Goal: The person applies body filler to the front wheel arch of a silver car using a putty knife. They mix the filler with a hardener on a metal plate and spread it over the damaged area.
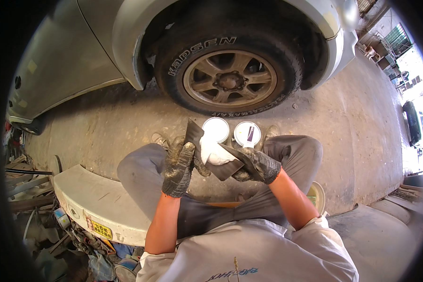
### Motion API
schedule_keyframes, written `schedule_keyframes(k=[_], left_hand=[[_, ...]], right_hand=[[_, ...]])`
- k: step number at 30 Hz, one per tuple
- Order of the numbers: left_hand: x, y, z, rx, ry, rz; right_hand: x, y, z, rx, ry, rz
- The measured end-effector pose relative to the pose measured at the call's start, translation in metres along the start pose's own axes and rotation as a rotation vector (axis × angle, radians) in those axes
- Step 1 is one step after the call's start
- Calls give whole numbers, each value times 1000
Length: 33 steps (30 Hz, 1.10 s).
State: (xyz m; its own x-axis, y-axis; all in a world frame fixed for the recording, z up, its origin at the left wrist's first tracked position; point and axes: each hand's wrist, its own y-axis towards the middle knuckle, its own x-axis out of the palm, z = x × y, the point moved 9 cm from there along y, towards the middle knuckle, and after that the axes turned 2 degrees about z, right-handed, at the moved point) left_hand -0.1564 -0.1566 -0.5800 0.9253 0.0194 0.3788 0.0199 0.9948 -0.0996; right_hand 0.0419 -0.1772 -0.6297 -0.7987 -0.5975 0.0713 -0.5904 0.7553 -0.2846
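Note:
My left hand, in a dark worn work glove, is closed on the edge of a black flat mixing board. A thick lump of white paste, like body filler, lies across the board. My right hand, gloved the same way, grips a thin dark spreader whose edge meets the paste from the right. Its fingers are partly hidden behind the board's lower corner. Just beyond the hands, on the floor between my feet, stand two round cans, one with a white top and one with a dark label.
A pale car with a large wheel stands close in front. At left lies a cream-coloured panel beside piled scrap. A round tub sits by my right thigh. Grey panels lie at lower right.

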Motion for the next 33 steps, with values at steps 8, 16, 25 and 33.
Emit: schedule_keyframes(k=[8,16,25,33], left_hand=[[2,-6,17,33,-18,18],[-12,-13,41,107,198,188],[-34,-7,39,162,278,300],[-30,-4,22,156,355,288]], right_hand=[[-5,18,-30,-215,-102,162],[-41,-10,-77,-288,-298,632],[-17,-26,-104,-526,-718,557],[15,-41,-130,-744,-1154,653]])
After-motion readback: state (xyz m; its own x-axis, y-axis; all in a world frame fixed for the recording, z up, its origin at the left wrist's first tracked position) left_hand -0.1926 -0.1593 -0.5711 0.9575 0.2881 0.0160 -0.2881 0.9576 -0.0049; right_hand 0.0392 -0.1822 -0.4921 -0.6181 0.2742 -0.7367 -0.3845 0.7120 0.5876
